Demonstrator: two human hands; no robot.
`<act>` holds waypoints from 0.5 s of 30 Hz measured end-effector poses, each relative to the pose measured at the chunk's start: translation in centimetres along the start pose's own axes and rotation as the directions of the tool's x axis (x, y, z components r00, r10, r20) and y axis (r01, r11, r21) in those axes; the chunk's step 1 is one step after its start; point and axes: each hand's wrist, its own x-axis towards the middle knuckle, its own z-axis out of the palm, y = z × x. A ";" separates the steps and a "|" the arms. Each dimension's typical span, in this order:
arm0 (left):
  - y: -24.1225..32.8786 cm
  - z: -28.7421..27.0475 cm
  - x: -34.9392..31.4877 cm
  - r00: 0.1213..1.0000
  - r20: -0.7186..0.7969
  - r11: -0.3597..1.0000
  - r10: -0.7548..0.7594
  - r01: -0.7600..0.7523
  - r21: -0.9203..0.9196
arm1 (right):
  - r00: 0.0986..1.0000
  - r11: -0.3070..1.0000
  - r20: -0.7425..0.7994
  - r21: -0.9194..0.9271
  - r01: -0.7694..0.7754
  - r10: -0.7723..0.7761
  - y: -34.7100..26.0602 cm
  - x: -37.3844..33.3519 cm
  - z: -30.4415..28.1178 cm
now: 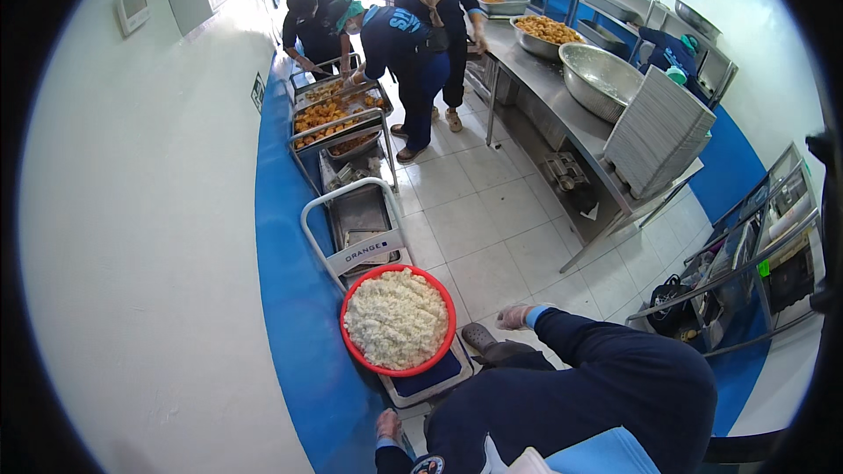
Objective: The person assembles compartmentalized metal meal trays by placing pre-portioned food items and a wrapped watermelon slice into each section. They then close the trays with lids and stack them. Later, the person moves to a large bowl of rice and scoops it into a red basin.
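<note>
A round red basin (pixel 351 347) heaped with white cooked rice (pixel 397 319) sits on a low blue platform trolley (pixel 432 375) against the blue wall band. My right hand (pixel 513 317), with a light blue cuff on a dark blue sleeve, hovers over the floor tiles just right of the basin, holding nothing. A grey clog (pixel 479 336) stands on the floor right below it. My left hand (pixel 388 426) hangs low by the trolley's near corner. It is too small to read its fingers.
A second trolley with a white handle (pixel 347 211) carries metal trays. Beyond it, two people bend over trays of fried food (pixel 323 114), and a third stands by. On the steel counter (pixel 562 118) stand a big metal bowl (pixel 600 79) and stacked trays (pixel 659 132). A wire rack (pixel 755 246) is at right.
</note>
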 end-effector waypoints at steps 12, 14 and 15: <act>-1.4 3.4 2.7 0.996 -0.021 0.933 -0.082 0.070 -0.353 | 0.996 0.996 -0.027 0.025 0.080 -0.080 4.1 1.5 0.3; -0.7 4.9 2.5 0.993 -0.083 0.925 -0.080 0.043 -0.378 | 0.996 0.996 0.022 0.020 0.084 -0.084 5.4 2.3 -0.5; -0.4 5.7 2.4 0.988 -0.094 0.917 -0.125 0.079 -0.392 | 0.995 0.996 0.060 0.031 0.083 -0.085 6.1 2.8 -1.2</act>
